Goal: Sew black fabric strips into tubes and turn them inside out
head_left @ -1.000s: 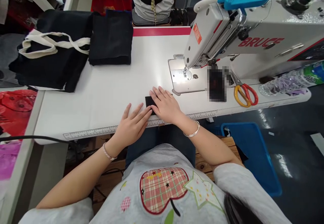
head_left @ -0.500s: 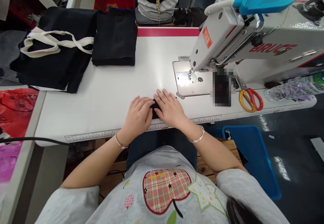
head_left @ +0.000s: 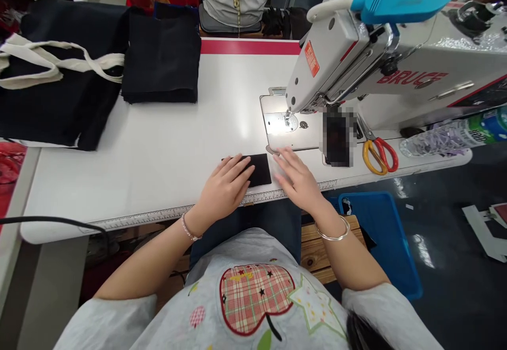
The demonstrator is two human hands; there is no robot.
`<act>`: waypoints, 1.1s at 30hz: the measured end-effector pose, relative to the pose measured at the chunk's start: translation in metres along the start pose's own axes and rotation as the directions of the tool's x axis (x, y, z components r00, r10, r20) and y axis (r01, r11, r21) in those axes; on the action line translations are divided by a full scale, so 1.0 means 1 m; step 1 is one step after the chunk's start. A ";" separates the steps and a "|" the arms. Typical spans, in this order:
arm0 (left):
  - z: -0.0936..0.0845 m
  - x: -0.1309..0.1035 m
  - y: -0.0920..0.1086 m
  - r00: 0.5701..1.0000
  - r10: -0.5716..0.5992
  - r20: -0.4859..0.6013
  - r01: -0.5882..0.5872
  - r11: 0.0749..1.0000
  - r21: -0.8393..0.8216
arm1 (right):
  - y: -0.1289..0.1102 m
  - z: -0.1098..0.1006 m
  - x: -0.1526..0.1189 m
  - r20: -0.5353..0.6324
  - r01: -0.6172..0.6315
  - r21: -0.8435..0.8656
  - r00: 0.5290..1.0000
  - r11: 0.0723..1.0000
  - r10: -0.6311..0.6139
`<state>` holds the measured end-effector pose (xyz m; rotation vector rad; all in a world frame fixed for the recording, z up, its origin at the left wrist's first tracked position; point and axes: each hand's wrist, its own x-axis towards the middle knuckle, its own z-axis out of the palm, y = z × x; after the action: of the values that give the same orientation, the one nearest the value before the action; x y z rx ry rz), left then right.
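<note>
Black fabric piece [head_left: 259,169], small and rectangular, lies flat on the white counter [head_left: 158,149] near its front edge, just in front of the needle plate [head_left: 283,125] of the sewing machine [head_left: 380,59]. My left hand [head_left: 225,189] rests on the piece's left part, fingers [head_left: 240,168] flat and slightly spread, pressing rather than pinching. My right hand [head_left: 299,178] lies open just right of the piece, fingers extended and loosely apart, holding nothing; I cannot tell whether it touches the cloth edge.

Step in hand, as I judge it: flattening and squaring the piece on the counter. A following move would call for steady downward pressure from the left hand and an even slide, so that the cloth stays unwrinkled.

Surface: a printed ruler strip [head_left: 253,199] runs along the counter's front edge. At far left lie 1 dark tote bag with cream handles [head_left: 55,65] and 1 stack of folded black cloth [head_left: 162,59]. Right of the machine head are scissors with red and yellow handles [head_left: 378,152] and a plastic bottle [head_left: 455,133]. A blue bin [head_left: 384,234] stands on the dark floor below.
</note>
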<state>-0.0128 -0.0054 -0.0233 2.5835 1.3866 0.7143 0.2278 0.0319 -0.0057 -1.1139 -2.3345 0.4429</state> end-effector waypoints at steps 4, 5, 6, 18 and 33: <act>0.010 0.006 0.004 0.997 0.071 0.009 -0.071 0.997 0.003 | -0.007 0.012 -0.015 0.091 0.103 -0.071 0.991 0.992 -0.096; 0.014 0.005 0.004 0.998 0.066 0.020 -0.066 0.998 -0.004 | -0.006 0.015 -0.020 0.124 0.108 -0.096 0.988 0.990 -0.095; 0.017 0.005 0.004 0.998 0.055 0.036 -0.055 0.998 -0.012 | -0.003 0.018 -0.026 0.158 0.106 -0.122 0.984 0.987 -0.086; -0.030 0.002 -0.012 0.997 0.072 0.042 -0.079 0.982 0.173 | 0.009 0.024 -0.032 0.122 0.193 -0.200 0.978 0.961 -0.170; -0.081 -0.086 -0.094 0.931 -0.270 -0.247 0.350 0.852 0.388 | 0.005 0.021 -0.016 -0.012 0.175 -0.127 0.984 0.976 -0.178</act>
<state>-0.1612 -0.0305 -0.0123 2.5276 2.1801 0.6689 0.2280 0.0210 -0.0301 -0.9497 -2.4430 0.2189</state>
